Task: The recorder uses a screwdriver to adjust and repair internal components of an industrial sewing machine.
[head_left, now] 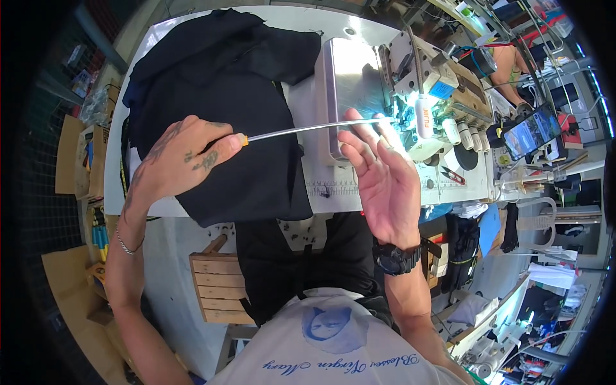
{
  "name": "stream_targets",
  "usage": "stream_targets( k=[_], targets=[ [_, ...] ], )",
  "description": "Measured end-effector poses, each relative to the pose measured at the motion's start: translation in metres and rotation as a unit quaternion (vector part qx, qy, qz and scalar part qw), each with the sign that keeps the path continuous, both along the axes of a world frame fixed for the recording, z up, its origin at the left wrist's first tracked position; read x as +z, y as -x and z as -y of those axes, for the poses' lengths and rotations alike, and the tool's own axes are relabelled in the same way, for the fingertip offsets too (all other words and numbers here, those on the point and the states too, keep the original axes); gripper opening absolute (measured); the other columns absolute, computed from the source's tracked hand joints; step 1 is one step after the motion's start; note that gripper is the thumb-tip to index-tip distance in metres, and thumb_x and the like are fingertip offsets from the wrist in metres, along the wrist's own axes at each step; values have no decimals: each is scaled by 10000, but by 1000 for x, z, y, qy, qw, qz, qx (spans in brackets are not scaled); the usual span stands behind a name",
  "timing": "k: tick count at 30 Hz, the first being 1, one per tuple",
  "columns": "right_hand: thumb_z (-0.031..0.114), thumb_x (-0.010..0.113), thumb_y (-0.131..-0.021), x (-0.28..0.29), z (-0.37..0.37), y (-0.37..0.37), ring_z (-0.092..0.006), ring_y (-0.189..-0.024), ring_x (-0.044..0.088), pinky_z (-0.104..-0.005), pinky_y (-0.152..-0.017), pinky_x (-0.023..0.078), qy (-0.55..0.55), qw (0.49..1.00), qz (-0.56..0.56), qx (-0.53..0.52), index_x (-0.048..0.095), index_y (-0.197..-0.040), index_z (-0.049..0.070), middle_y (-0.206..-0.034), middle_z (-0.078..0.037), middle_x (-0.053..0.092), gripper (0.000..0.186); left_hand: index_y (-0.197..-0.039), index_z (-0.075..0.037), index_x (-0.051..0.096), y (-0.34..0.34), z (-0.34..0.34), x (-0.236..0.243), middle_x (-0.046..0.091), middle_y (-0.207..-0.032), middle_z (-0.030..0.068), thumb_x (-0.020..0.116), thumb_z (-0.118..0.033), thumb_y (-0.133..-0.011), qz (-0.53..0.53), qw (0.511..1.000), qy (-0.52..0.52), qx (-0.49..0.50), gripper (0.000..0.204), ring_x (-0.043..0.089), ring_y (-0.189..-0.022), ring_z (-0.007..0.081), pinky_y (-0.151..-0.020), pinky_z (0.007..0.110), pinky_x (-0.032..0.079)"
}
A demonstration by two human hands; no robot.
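Note:
My left hand (192, 151) is closed around the yellow handle of what looks like a long screwdriver (301, 129), most of the handle hidden in the fist. Its thin metal shaft runs right, and the tip reaches the brightly lit needle area of an overlock sewing machine (414, 83). Palm up, my right hand (385, 167) is beside the machine, its fingers apart and partly bent. The shaft passes by those fingertips; whether they touch it I cannot tell. Under and beyond my left hand, black fabric (224, 102) lies spread over the white table (330, 204).
A metal box-like cover (350, 64) stands between the fabric and the machine. Red-handled thread snips (454, 176) lie right of my right hand, and a phone (532, 131) is mounted farther right. Cardboard boxes (74, 157) stand at the left. Another person's arm (507, 70) shows behind the machine.

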State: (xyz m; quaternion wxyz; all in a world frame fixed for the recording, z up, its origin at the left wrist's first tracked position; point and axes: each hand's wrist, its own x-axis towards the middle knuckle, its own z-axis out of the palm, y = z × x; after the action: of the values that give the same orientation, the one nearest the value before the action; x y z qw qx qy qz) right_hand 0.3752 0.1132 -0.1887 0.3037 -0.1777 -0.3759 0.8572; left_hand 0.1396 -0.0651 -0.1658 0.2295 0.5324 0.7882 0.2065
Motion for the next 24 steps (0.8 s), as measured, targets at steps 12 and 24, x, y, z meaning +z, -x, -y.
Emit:
stream_targets(
  k=[12, 24],
  targets=[
    [103, 459, -1033, -6, -7, -23, -288, -970, 707, -332, -876, 569, -67, 994, 76, -34, 364, -1442, -110, -1327, -300, 576, 471, -697, 37, 436, 18, -12, 6, 317, -575, 137, 506, -461, -1030, 9, 999, -2, -47, 603, 257, -563, 271, -534, 400, 285],
    [76, 658, -939, -27, -58, -58, -62, -740, 585, -225, -630, 460, -387, 861, 301, -140, 658, -1132, -32, -913, -28, 632, 221, -669, 11, 454, 14, -9, -10, 332, -541, 96, 496, -371, -1051, 43, 994, -73, -69, 542, 292, -487, 215, -518, 381, 264]
  ],
)
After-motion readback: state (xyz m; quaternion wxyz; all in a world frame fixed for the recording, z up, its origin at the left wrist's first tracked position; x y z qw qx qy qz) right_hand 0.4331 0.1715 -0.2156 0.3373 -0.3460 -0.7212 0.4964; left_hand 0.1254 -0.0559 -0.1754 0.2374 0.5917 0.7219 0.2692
